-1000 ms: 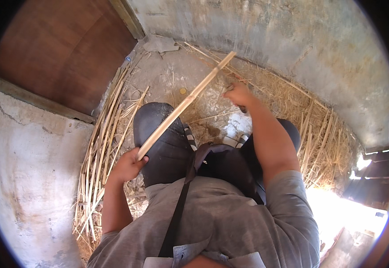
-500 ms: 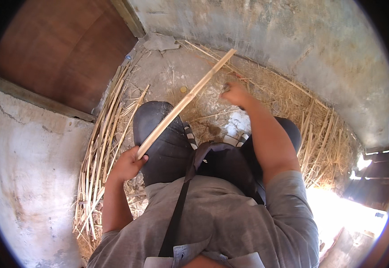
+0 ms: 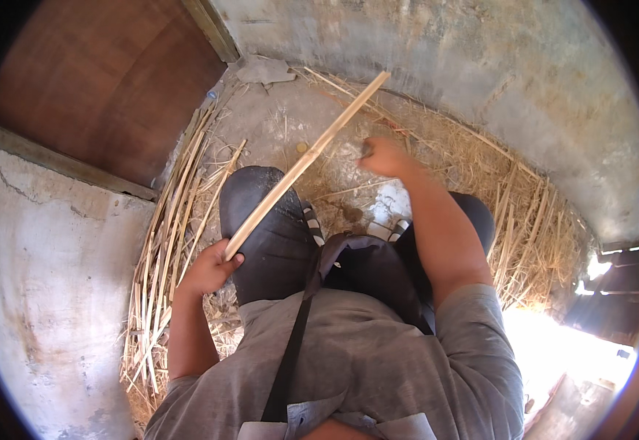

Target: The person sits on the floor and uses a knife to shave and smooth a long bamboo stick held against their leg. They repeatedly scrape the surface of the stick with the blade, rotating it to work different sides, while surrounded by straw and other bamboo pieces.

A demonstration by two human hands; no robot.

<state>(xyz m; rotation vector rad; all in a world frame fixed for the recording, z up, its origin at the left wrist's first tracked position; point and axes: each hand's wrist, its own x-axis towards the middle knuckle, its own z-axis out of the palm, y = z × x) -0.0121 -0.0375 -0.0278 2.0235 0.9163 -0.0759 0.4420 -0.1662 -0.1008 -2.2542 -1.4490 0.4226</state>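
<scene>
My left hand (image 3: 209, 267) is closed around the lower end of a long, pale bamboo strip (image 3: 281, 187). The strip slants up and to the right across my left knee, its far end raised toward the back wall. To the right of the strip and apart from it is my right hand (image 3: 385, 156), fingers curled in. Something small and dark shows at those fingers, but its kind cannot be made out.
Many split bamboo strips (image 3: 160, 257) lie in a long pile at my left, beside a brown door panel (image 3: 107, 81). Shavings and thin strips (image 3: 525, 220) heap along the right wall (image 3: 466, 59). A flat grey piece (image 3: 264, 71) lies in the far corner.
My right hand has shifted slightly left, toward the strip. The strip's far end has risen a little, while my left hand keeps its place.
</scene>
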